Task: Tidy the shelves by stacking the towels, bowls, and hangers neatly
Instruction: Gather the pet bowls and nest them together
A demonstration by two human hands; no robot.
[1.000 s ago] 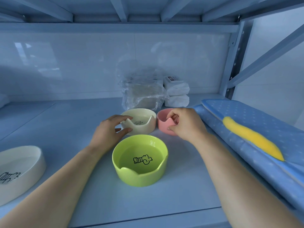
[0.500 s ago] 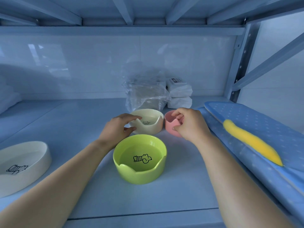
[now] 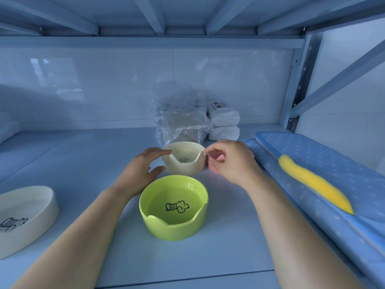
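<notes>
Head view: the left hand (image 3: 139, 170) is held loosely open, its fingertips laid against the cream bowl (image 3: 184, 169). The right hand (image 3: 231, 161) is curled round a mostly hidden pink bowl (image 3: 220, 158), just beside the cream bowl. A green bowl (image 3: 175, 230) is set nearer on the shelf (image 3: 93, 153), well apart from a white bowl (image 3: 31, 207) at the left edge. Blue padded boards (image 3: 325, 161) are stacked along the right edge.

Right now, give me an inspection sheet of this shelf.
Surface: blue shelf board.
Job's things: cream bowl behind green bowl; white bowl at left edge; pink bowl mostly hidden; white towels stacked at back.
Clutter: plastic bag behind cream bowl; blue padded mat on right.
Grippers: left hand touches cream bowl's rim; right hand curls round pink bowl.
Cables: nothing seen.
Surroundings: white wall, metal shelf frame.
</notes>
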